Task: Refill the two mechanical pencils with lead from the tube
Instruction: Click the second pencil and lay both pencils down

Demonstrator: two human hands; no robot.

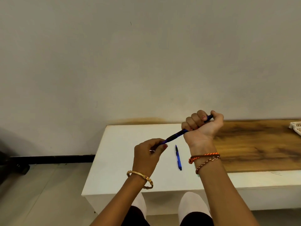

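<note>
A dark blue mechanical pencil (176, 134) is held slanted above the white table (117, 160). My right hand (202, 126) is fisted around its upper barrel, with the top end poking out by the thumb. My left hand (149, 154) pinches its lower tip end between thumb and fingers; a thin pale sliver shows at those fingers. A second blue mechanical pencil (178, 158) lies on the table between my wrists, tip pointing away from me. The lead tube is not visible; a few thin leads (276, 173) lie near the table's front right edge.
A wooden board (260, 144) covers the right part of the table top. A white perforated basket (295, 128) sits at the far right edge. A plain wall rises behind the table; the floor and a dark object are at left. My knees show below the table's front edge.
</note>
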